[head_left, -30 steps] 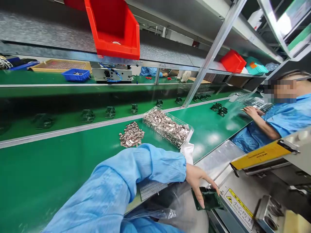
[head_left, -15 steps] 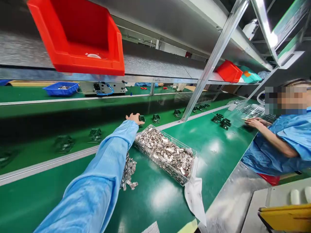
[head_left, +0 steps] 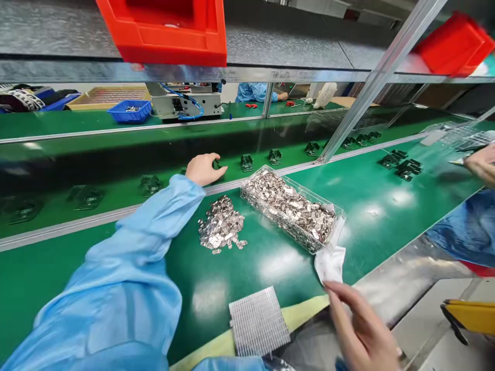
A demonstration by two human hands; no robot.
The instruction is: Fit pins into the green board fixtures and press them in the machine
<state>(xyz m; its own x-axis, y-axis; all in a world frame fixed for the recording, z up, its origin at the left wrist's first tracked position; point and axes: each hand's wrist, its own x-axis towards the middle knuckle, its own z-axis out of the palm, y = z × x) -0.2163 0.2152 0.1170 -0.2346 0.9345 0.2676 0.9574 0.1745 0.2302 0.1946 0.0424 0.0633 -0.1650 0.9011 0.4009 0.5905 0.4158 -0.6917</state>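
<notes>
My left hand (head_left: 203,169) reaches over the sunken green strip behind the bench. Its thumb and fingers curl around a small dark green circuit board (head_left: 217,164), which they partly hide. My right hand (head_left: 365,330) is low at the right, thumb and index fingertip brought together. Anything pinched there is too small to make out. Just beyond those fingertips hangs a white sheet (head_left: 330,264), from the end of a clear box (head_left: 292,234) full of small metal pieces. A loose heap of similar metal pieces (head_left: 222,224) lies between my left forearm and the box.
Several more circuit boards (head_left: 246,163) stand along the strip. A ridged silver block (head_left: 258,320) lies at the bench's front edge. Overhead are a shelf with a red bin (head_left: 170,44) and a metal post (head_left: 381,80). At right, a co-worker's hand (head_left: 483,164) shows near stacked boards (head_left: 406,167).
The view has tilted down and shifted left, so the bench's front edge shows. My right hand has come into view. My left hand remains at the board on the strip.
</notes>
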